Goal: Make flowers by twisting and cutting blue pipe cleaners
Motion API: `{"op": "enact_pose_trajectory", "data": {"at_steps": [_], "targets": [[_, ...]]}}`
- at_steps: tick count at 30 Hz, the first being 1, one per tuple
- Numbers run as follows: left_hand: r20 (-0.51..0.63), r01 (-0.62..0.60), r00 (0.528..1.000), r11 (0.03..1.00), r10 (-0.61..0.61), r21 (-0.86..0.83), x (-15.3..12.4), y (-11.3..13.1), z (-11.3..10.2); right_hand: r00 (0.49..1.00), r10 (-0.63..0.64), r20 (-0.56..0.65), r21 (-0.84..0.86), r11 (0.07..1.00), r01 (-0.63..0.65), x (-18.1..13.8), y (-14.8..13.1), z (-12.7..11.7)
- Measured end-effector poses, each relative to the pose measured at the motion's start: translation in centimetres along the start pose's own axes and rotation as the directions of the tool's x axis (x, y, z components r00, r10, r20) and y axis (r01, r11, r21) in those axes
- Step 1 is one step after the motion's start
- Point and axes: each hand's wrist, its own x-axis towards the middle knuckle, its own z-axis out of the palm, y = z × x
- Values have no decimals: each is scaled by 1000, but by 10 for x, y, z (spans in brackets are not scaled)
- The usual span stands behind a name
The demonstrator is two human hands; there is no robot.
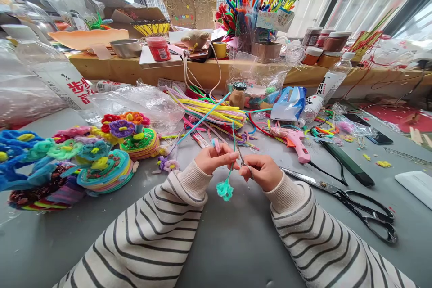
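Observation:
My left hand [216,158] is closed in a pinch on a thin teal pipe cleaner [233,141] that rises from my fingers; a small teal fuzzy flower [224,189] hangs below them. My right hand [261,172] is closed around a small metal tool [243,161], likely pliers or tweezers, whose tip meets the pipe cleaner beside my left fingers. Both hands hover just above the grey table [229,234], in striped sleeves.
Finished pipe-cleaner flowers [84,157] are heaped at the left. Loose pipe cleaners [209,110] lie behind my hands. A pink glue gun [295,141], black scissors [357,204] and a phone [380,137] lie to the right. A wooden shelf [202,69] holds jars and craft supplies.

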Motion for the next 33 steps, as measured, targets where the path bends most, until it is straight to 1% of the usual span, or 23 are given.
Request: {"op": "enact_pose_trajectory", "data": {"at_steps": [2,3,6,10,13,15,19,27,30,33], "targets": [[-25,2,1000,1000,-3,-3,1,0,0,1000,-3,-19,-4,1000,3,0,0,0],[-34,5,999,1000,-6,-6,1,0,0,1000,-9,-11,2,1000,9,0,1,0],[-42,-1,999,1000,1,-12,1,1,0,997,-39,69,58,998,35,0,2,1],[17,-1,1000,1000,1,-1,-1,1,1,986,-64,151,113,992,47,0,1,3],[60,16,998,1000,-17,22,-2,0,1,985,-49,168,73,997,37,-1,-2,2],[74,26,997,999,-28,24,-2,0,1,988,-30,148,31,999,26,-2,-4,1],[60,29,998,1000,-29,0,-1,0,2,998,-1,62,-33,999,3,-1,-3,-1],[7,15,1000,1000,-15,21,0,0,0,997,37,-63,-11,999,-38,0,0,-1],[6,13,1000,999,-14,39,0,0,0,997,46,-65,-17,999,-47,0,0,-2],[7,10,1000,999,-10,35,0,-1,0,1000,15,-19,-5,1000,-15,0,4,-2]]}}
